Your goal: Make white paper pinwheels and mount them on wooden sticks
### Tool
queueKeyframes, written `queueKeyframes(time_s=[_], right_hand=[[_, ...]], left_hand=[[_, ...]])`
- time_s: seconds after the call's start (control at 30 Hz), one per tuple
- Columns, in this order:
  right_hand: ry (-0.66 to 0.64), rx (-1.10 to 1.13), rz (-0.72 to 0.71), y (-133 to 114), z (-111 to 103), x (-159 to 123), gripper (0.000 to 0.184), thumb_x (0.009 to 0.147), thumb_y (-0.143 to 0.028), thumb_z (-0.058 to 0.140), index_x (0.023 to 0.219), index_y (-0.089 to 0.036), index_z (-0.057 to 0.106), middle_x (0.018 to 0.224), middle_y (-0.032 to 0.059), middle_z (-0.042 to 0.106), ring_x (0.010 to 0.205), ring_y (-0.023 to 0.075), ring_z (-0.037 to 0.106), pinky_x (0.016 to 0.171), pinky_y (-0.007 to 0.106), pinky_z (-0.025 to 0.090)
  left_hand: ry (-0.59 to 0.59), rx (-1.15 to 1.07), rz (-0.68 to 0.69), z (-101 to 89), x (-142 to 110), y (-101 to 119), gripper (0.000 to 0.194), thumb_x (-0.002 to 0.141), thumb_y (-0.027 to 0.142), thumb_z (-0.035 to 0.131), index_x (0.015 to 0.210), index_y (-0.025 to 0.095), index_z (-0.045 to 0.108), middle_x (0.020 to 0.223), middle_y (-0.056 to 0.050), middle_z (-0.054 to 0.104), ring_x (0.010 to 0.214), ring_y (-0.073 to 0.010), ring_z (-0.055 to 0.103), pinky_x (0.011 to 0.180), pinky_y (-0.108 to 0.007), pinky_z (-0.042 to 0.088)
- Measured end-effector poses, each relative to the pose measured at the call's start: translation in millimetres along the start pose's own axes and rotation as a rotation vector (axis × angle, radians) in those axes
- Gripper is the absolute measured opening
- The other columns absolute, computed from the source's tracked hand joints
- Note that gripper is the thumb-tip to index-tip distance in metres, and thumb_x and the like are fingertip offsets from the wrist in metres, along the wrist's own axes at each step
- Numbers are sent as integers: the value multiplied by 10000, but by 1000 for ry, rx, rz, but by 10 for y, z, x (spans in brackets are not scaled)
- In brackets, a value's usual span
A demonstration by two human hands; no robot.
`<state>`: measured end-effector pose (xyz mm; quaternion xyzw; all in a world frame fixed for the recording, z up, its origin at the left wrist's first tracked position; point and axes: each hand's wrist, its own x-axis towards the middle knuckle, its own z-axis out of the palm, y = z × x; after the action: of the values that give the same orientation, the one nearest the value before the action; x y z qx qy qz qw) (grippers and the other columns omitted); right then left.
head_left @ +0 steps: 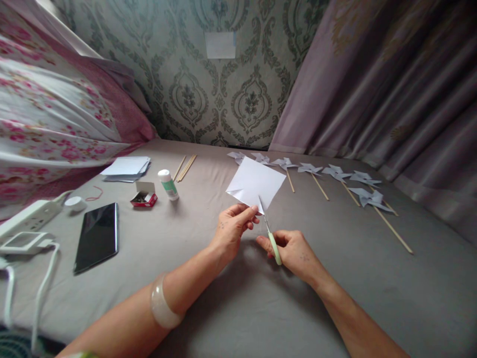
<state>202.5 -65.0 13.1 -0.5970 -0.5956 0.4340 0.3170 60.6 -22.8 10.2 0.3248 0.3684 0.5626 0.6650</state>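
A white square of paper is held up by its near corner, pinched between the thumb and fingers of my left hand. There is a slit near its left corner. My right hand is closed around the pale green handle of a pair of scissors. The scissor blades lie at the paper's lower corner, with one blade over its face, just right of my left thumb. Behind the paper, several white paper pinwheels on wooden sticks lie in a row toward the right.
On the left lie a stack of paper, wooden sticks, a glue bottle, a small red box of pins, a white cap, a red string, a black phone and a power strip with white cables.
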Motion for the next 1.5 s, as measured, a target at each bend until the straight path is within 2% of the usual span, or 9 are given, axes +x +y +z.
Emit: queueKeyframes(time_s=[0.2,0.5,0.8,0.93,1.1,1.23,1.33,1.4,1.5], right_hand=[[38,-24,9,36,1,4,502,650,-612,662,485,-166,502,465,-33,423,451,78,331,428,237,236],[43,-48,-12,53,-5,0,480,674,-570,660,485,-173,467,477,-52,341,472,74,283,437,241,209],[39,-67,-19,64,-4,-3,471,710,-564,628,503,-164,494,477,-41,391,479,81,317,448,240,240],[-59,-143,-69,19,-30,-31,449,739,-550,607,536,-161,514,506,-35,423,501,87,349,452,229,256],[-112,-182,-104,-9,-113,-33,394,732,-534,630,671,-145,639,567,-17,522,535,101,405,480,229,313],[69,-25,-31,3,-233,38,450,674,-582,663,653,-133,692,564,19,586,508,111,443,477,243,339],[249,131,41,13,-354,92,517,627,-630,688,622,-114,696,487,19,550,415,81,365,399,239,271],[341,230,37,20,-429,119,527,606,-632,715,664,-108,700,473,8,534,394,67,333,371,230,233],[433,359,-27,35,-511,149,499,579,-597,760,699,-119,683,576,30,604,408,58,347,367,222,242]], left_hand=[[3,-2,-10,3,-8,-1,234,626,284,798,636,115,637,616,-12,608,559,-75,551,505,-187,370],[5,-15,-15,11,-10,12,235,617,276,806,652,112,641,625,-8,605,560,-72,558,498,-175,370],[3,-3,-9,2,7,-3,250,611,296,809,649,120,635,616,-7,600,568,-77,550,503,-189,366],[22,13,-5,-14,20,4,259,600,301,811,642,123,627,634,-11,609,575,-77,545,513,-196,367],[45,61,95,-80,91,30,236,643,315,777,671,131,632,696,-17,626,596,-78,548,517,-199,365],[41,102,118,-134,148,47,214,647,306,764,698,137,643,688,-12,619,592,-80,536,512,-196,363],[16,137,95,-144,152,54,185,639,283,750,699,138,652,666,-7,606,587,-81,522,515,-195,365],[-12,149,67,-138,137,57,162,625,266,740,675,142,649,630,1,589,573,-82,507,528,-198,372],[-27,173,30,-123,109,57,140,603,253,721,662,143,657,604,5,571,555,-80,482,546,-204,378]])
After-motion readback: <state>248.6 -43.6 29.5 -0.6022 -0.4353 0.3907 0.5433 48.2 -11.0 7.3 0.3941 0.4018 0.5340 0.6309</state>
